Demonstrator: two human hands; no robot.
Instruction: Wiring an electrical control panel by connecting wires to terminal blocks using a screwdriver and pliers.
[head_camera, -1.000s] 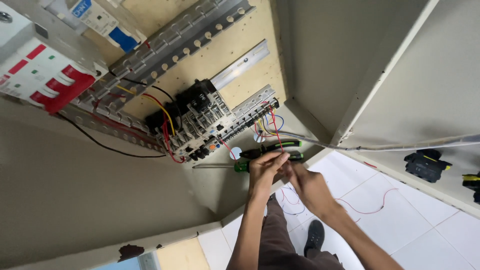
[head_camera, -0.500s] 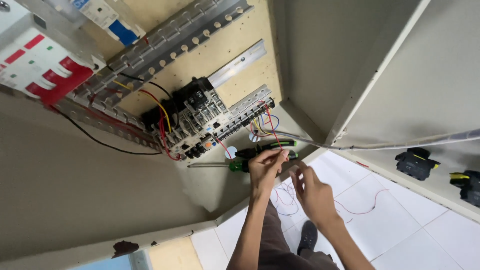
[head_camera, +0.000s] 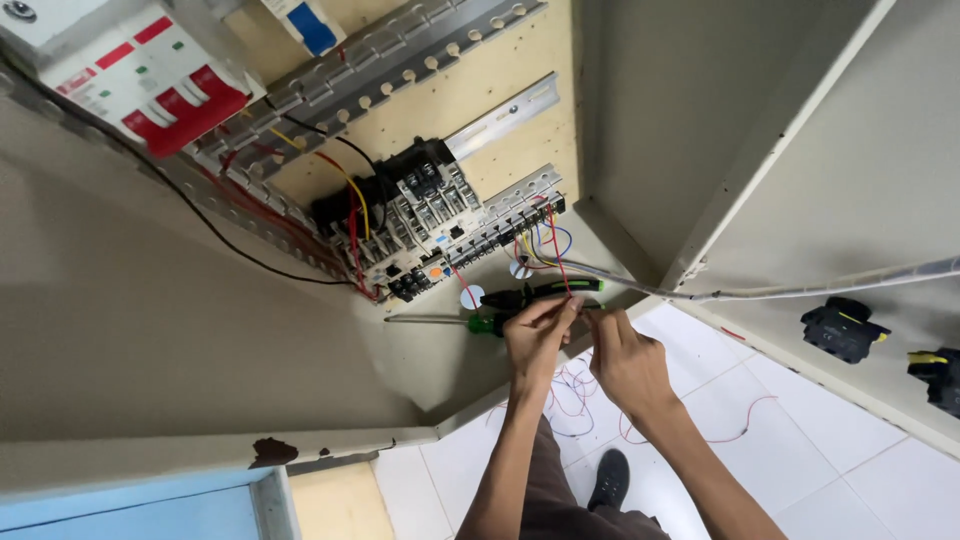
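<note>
Both my hands are together at the bottom of an open electrical cabinet. My left hand (head_camera: 535, 340) pinches a thin red wire (head_camera: 556, 262) that runs up to the terminal blocks (head_camera: 500, 225). The fingertips of my right hand (head_camera: 625, 362) meet the left hand's and pinch the same wire's end. Just above my hands, two screwdrivers lie on the cabinet floor: one with a black-and-green handle (head_camera: 545, 291), the other with a green handle and a long shaft (head_camera: 470, 322).
Black relays (head_camera: 420, 190) and a white-and-red breaker (head_camera: 150, 85) sit on the wooden backplate beside a slotted wiring duct (head_camera: 370, 60). The open door on the right carries black button backs (head_camera: 842, 328) and a wrapped cable (head_camera: 820, 287). Loose wires (head_camera: 570, 400) and my shoe (head_camera: 608, 478) are on the tiled floor.
The view has shifted slightly. My hands stay together on the red wire below the terminal blocks, with only small finger movements.
</note>
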